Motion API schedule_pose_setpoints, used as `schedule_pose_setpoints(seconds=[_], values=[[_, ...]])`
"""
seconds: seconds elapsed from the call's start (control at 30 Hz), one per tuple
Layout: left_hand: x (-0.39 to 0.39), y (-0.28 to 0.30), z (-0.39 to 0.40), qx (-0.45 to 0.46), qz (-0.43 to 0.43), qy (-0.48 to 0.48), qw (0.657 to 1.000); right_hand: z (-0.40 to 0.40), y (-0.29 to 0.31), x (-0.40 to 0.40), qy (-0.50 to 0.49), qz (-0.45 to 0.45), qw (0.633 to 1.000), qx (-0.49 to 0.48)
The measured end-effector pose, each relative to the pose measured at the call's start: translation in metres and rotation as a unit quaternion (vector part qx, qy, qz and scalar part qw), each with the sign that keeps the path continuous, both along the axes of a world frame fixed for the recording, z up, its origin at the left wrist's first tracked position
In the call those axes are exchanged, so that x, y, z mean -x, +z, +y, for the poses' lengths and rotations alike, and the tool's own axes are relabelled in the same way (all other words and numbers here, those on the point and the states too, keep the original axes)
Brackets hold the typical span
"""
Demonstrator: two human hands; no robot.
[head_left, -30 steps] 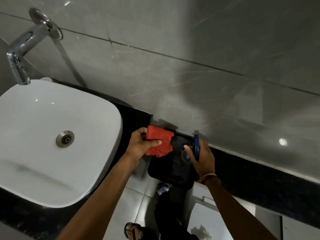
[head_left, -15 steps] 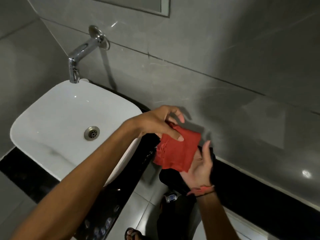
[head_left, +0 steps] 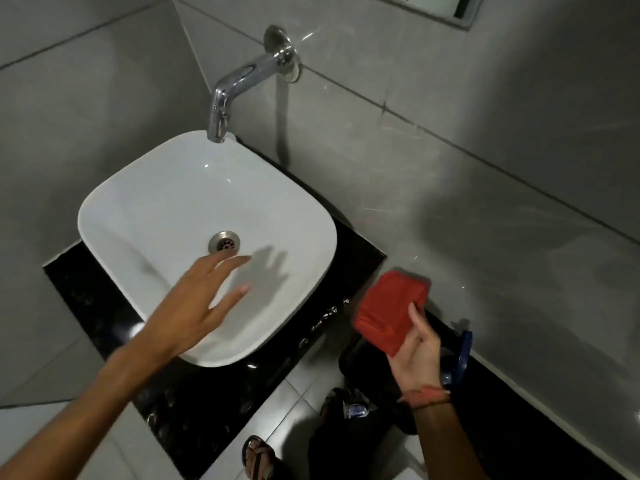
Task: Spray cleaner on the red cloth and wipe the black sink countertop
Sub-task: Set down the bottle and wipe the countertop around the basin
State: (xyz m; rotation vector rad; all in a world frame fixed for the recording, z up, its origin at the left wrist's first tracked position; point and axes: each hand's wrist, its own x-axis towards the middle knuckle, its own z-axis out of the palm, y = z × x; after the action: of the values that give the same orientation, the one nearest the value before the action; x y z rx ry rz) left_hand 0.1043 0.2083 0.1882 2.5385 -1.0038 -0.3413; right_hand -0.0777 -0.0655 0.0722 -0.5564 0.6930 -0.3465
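Fingers (head_left: 415,317) of right hand (head_left: 420,355) pinch folded red cloth (head_left: 389,315), tilted up-right.

The white basin (head_left: 145,202) looks like glossy, smooth ceramic. The tap (head_left: 239,81) is polished chrome metal. The black countertop (head_left: 194,410) shines like speckled stone; the red cloth (head_left: 388,313) is matt fabric.

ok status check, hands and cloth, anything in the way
Left hand open, empty, over white ceramic basin. Right hand holds folded red cloth. Black speckled countertop not yet touched; nothing seen blocking it.
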Motion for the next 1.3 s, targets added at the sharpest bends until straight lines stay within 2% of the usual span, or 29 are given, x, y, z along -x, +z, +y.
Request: schedule_pose_setpoints(seconds=[0.07,0.13,0.17,0.2,0.23,0.27,0.3,0.33,0.37,0.47,0.53,0.6,0.87,1.1,1.3], values=[[0.0,-0.013,0.042,-0.043,-0.014,0.003,0.999,-0.011,-0.002,-0.026,0.017,0.056,0.989,0.133],[0.003,-0.024,0.07,-0.071,-0.037,-0.016,0.997,-0.013,-0.007,-0.057,0.075,0.129,0.943,0.296],[0.003,-0.027,0.078,-0.083,-0.05,-0.031,0.995,-0.009,-0.011,-0.074,0.139,0.172,0.891,0.397],[0.004,-0.031,0.082,-0.092,-0.062,-0.045,0.993,-0.003,-0.015,-0.086,0.217,0.229,0.801,0.508],[0.003,-0.033,0.084,-0.098,-0.075,-0.054,0.991,0.004,-0.018,-0.093,0.282,0.281,0.695,0.598],[0.003,-0.035,0.084,-0.102,-0.088,-0.059,0.989,0.008,-0.02,-0.094,0.319,0.315,0.602,0.66],[0.002,-0.037,0.084,-0.102,-0.101,-0.058,0.988,0.01,-0.021,-0.092,0.329,0.331,0.541,0.7],[-0.001,-0.039,0.084,-0.104,-0.117,-0.063,0.986,0.008,-0.019,-0.092,0.315,0.333,0.507,0.73],[-0.004,-0.039,0.083,-0.113,-0.134,-0.072,0.982,0.003,-0.019,-0.091,0.281,0.318,0.489,0.762],[-0.015,-0.043,0.084,-0.154,-0.177,-0.118,0.965,-0.02,-0.03,-0.096,0.233,0.204,0.431,0.848],[-0.024,-0.045,0.084,-0.174,-0.195,-0.159,0.952,-0.031,-0.039,-0.101,0.273,0.13,0.433,0.849],[-0.035,-0.05,0.083,-0.183,-0.214,-0.201,0.938,-0.034,-0.049,-0.105,0.3,0.111,0.443,0.838],[-0.045,-0.06,0.083,-0.15,-0.252,-0.229,0.928,0.01,-0.07,-0.091,0.222,0.177,0.494,0.822],[-0.036,-0.064,0.087,-0.106,-0.307,-0.206,0.923,0.187,-0.081,-0.034,0.125,0.264,0.588,0.754],[-0.039,-0.066,0.09,-0.12,-0.324,-0.21,0.914,0.359,-0.066,0.009,0.134,0.307,0.581,0.742]])
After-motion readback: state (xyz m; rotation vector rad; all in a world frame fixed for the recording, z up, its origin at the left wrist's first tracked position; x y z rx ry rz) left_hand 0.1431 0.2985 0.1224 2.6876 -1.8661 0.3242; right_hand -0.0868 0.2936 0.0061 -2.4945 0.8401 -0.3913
